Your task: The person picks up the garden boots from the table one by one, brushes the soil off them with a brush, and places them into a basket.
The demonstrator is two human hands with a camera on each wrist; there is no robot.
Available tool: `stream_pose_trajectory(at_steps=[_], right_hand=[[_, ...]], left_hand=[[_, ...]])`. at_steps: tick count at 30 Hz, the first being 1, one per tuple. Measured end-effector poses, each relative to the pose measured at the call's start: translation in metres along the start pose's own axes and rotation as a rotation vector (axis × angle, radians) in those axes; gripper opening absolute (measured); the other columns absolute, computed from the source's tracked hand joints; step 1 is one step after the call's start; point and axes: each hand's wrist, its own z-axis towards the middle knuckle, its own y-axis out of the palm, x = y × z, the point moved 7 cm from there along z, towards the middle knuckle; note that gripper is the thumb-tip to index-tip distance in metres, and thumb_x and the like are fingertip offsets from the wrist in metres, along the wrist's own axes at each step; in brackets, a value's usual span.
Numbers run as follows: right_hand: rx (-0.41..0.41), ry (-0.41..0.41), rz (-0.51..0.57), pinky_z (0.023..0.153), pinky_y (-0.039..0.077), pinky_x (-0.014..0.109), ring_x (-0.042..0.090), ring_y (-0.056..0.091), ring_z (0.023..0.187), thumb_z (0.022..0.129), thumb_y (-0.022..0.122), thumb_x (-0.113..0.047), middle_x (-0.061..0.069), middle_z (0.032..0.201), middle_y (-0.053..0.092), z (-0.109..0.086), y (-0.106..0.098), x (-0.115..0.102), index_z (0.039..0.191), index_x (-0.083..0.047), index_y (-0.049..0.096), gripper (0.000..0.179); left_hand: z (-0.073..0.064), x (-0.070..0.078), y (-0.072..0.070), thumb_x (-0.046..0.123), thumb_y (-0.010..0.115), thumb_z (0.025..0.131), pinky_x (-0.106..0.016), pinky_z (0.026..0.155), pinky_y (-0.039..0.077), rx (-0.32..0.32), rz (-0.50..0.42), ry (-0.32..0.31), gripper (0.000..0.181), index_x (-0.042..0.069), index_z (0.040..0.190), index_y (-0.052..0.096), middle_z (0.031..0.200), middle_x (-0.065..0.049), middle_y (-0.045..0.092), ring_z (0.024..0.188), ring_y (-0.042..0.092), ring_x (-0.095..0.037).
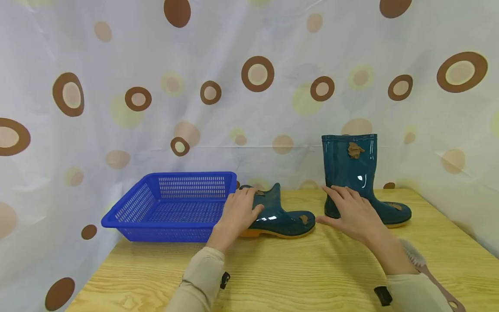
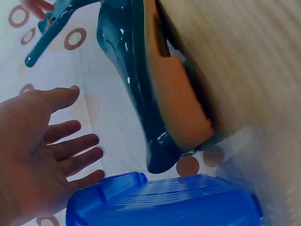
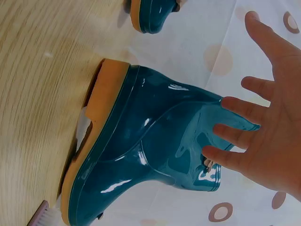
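Note:
Between the basket and my right hand stands a dark green rubber boot (image 1: 273, 216) with an orange sole, its shaft low and slumped and brown mud-like patches on it. My left hand (image 1: 238, 210) hovers by its shaft, fingers extended; the left wrist view shows a gap between palm (image 2: 28, 146) and boot (image 2: 129, 70). A second green boot (image 1: 347, 169) stands upright at the right, with brown patches on shaft and toe. My right hand (image 1: 352, 214) is spread in front of its shaft, holding nothing. In the right wrist view the fingers overlap this boot (image 3: 155, 127); contact is unclear.
A blue perforated plastic basket (image 1: 169, 234) sits at the table's left. On the right, a brush (image 1: 434, 279) with pale bristles lies partly behind my right forearm. A dotted sheet (image 1: 292, 43) hangs behind the wooden table (image 1: 280, 277).

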Motion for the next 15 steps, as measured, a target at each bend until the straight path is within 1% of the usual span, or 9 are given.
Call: stream_pose_trajectory(at_steps=[1, 3, 6, 9, 13, 15], right_hand=[[-0.006, 0.007, 0.006, 0.102, 0.037, 0.071, 0.052, 0.037, 0.135, 0.086, 0.059, -0.070, 0.022, 0.150, 0.042, 0.000, -0.001, 0.002, 0.154, -0.012, 0.035, 0.092], [-0.023, 0.020, 0.020, 0.101, 0.037, 0.072, 0.052, 0.038, 0.134, 0.086, 0.057, -0.071, 0.023, 0.150, 0.042, 0.000, -0.002, 0.005, 0.153, -0.012, 0.036, 0.092], [-0.048, 0.037, 0.037, 0.101, 0.037, 0.072, 0.052, 0.039, 0.132, 0.087, 0.055, -0.072, 0.023, 0.149, 0.043, 0.000, -0.004, 0.011, 0.152, -0.012, 0.038, 0.090], [-0.060, 0.047, 0.039, 0.100, 0.039, 0.071, 0.053, 0.042, 0.130, 0.088, 0.055, -0.071, 0.024, 0.147, 0.045, -0.001, -0.005, 0.015, 0.150, -0.011, 0.041, 0.088], [-0.067, 0.059, 0.039, 0.097, 0.042, 0.070, 0.052, 0.044, 0.128, 0.086, 0.055, -0.073, 0.024, 0.145, 0.048, -0.002, -0.005, 0.018, 0.148, -0.011, 0.044, 0.088], [-0.070, 0.065, 0.039, 0.095, 0.043, 0.070, 0.052, 0.045, 0.127, 0.087, 0.056, -0.071, 0.024, 0.144, 0.049, -0.003, -0.005, 0.020, 0.147, -0.011, 0.046, 0.086]], left_hand=[[0.002, 0.000, -0.002, 0.039, 0.060, 0.099, -0.046, 0.108, 0.044, -0.007, 0.020, -0.003, 0.053, 0.008, 0.141, 0.050, 0.139, -0.011, 0.058, 0.129, 0.054, -0.029], [0.007, -0.002, -0.005, 0.039, 0.060, 0.099, -0.046, 0.103, 0.046, -0.028, 0.032, -0.014, 0.051, 0.008, 0.139, 0.052, 0.135, -0.011, 0.061, 0.124, 0.058, -0.028], [0.012, -0.005, -0.009, 0.038, 0.060, 0.099, -0.047, 0.101, 0.046, -0.059, 0.021, -0.026, 0.050, 0.009, 0.139, 0.053, 0.134, -0.010, 0.062, 0.121, 0.060, -0.028], [0.016, -0.009, -0.011, 0.037, 0.060, 0.099, -0.052, 0.105, 0.043, -0.081, 0.006, -0.042, 0.049, 0.010, 0.139, 0.053, 0.134, -0.010, 0.063, 0.122, 0.060, -0.029], [0.018, -0.010, -0.011, 0.037, 0.060, 0.099, -0.057, 0.111, 0.037, -0.096, 0.010, -0.060, 0.048, 0.011, 0.139, 0.054, 0.135, -0.009, 0.063, 0.123, 0.060, -0.030], [0.018, -0.010, -0.010, 0.036, 0.060, 0.099, -0.058, 0.112, 0.037, -0.105, 0.021, -0.060, 0.047, 0.011, 0.139, 0.054, 0.135, -0.009, 0.063, 0.123, 0.060, -0.029]])
